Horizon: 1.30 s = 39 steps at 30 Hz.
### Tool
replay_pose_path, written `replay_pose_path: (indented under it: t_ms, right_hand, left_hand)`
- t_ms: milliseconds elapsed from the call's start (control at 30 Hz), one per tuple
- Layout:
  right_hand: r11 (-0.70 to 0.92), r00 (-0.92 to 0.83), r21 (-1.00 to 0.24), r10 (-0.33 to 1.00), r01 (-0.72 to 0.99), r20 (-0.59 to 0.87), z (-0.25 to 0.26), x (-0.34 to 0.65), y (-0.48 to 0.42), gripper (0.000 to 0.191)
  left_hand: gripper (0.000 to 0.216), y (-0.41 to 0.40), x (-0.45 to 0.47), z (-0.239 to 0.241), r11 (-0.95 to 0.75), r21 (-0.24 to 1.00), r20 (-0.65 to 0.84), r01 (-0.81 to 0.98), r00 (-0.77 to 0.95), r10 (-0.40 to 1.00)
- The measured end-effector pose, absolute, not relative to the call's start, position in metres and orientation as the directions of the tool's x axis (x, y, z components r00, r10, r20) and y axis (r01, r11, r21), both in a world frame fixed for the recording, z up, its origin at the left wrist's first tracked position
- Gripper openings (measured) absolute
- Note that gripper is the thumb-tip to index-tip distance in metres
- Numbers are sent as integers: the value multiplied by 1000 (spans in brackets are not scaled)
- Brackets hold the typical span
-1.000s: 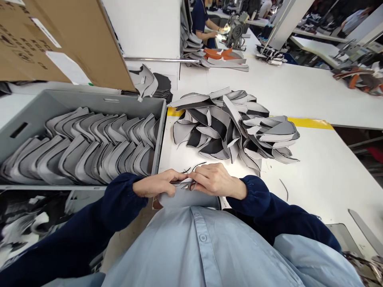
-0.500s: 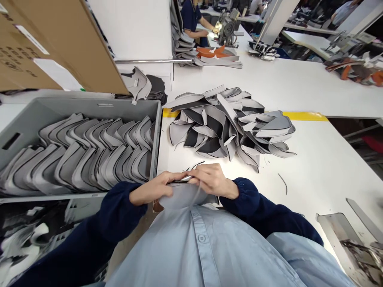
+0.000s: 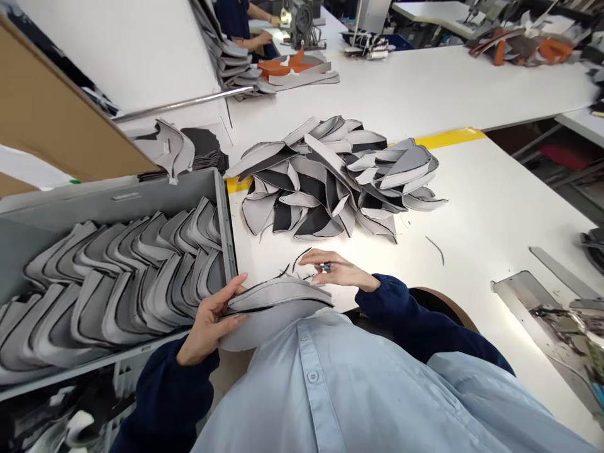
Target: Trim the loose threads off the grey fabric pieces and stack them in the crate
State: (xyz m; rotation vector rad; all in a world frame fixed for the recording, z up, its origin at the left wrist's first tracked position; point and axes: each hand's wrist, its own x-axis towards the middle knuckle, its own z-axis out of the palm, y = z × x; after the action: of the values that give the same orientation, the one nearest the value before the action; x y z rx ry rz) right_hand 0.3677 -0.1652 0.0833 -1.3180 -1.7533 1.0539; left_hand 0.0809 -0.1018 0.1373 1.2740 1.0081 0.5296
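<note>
Right of the grey plastic crate [image 3: 94,209], our left hand [image 3: 207,321] clamps the grey fabric panel [image 3: 278,292] at the near edge of the counter [image 3: 252,255]; farther right, our right hand [image 3: 340,270] closes around a small blue-marked tool [image 3: 327,267], which could snag the panel should our left grip slacken.

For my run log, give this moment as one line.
left hand: holds gray piece; right hand: holds small item, partly blue; pile: on white table

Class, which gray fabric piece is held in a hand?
The curved piece gripped in the left hand, nearest the blue shirt, unlike those in the tabletop pile and gray bin.
</note>
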Motion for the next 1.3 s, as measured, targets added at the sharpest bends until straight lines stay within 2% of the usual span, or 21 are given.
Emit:
replay_pose_path:
  t_ms: [67, 167, 300, 400, 467, 567, 667, 767, 800, 867, 1100, 1300]
  right_hand:
    - [137, -386, -960, 922, 243, 34, 94, 358, -164, 49]
    - [107, -387, -975, 922, 194, 24, 108, 350, -165, 43]
    - [324, -383, -913, 899, 247, 215, 120, 347, -168, 31]
    - [480, -439, -814, 840, 326, 320, 122, 341, -169, 23]
    - [557, -474, -726, 806, 404, 355, 120, 338, -171, 20]
    - [599, -494, -624, 791, 503, 361, 120, 335, -175, 20]
    - [540, -473, -648, 829, 537, 299, 125, 336, -180, 21]
    - [454, -431, -706, 873, 543, 229, 132, 340, -183, 48]
    - [442, -430, -713, 877, 545, 215, 134, 341, -183, 56]
    - [434, -447, -713, 875, 551, 187, 137, 343, -183, 61]
    - [382, -474, -799, 869, 464, 141, 135, 340, -182, 35]
    - [355, -444, -832, 884, 426, 150, 128, 339, -181, 32]
  left_hand:
    - [58, -100, 76, 133, 259, 954, -299, 150, 466, 833]
    - [55, -98, 67, 129, 140, 960, -243, 244, 465, 851]
    - [41, -93, 68, 139, -103, 914, -182, 392, 623, 761]
    - [30, -91, 86, 152, -303, 799, -195, 520, 700, 687]
    - [27, -92, 100, 157, -395, 743, -189, 540, 735, 651]
    - [25, -97, 114, 158, -344, 816, -206, 463, 791, 575]
    - [28, -103, 116, 153, -109, 911, -289, 398, 804, 520]
    - [29, -105, 114, 148, 43, 933, -331, 357, 805, 493]
    - [27, -105, 114, 147, 34, 939, -312, 342, 810, 497]
    - [23, -104, 115, 147, -27, 947, -260, 320, 815, 518]
    - [19, -106, 118, 154, -183, 931, -162, 314, 809, 565]
    - [20, -109, 115, 151, -235, 923, -115, 304, 802, 586]
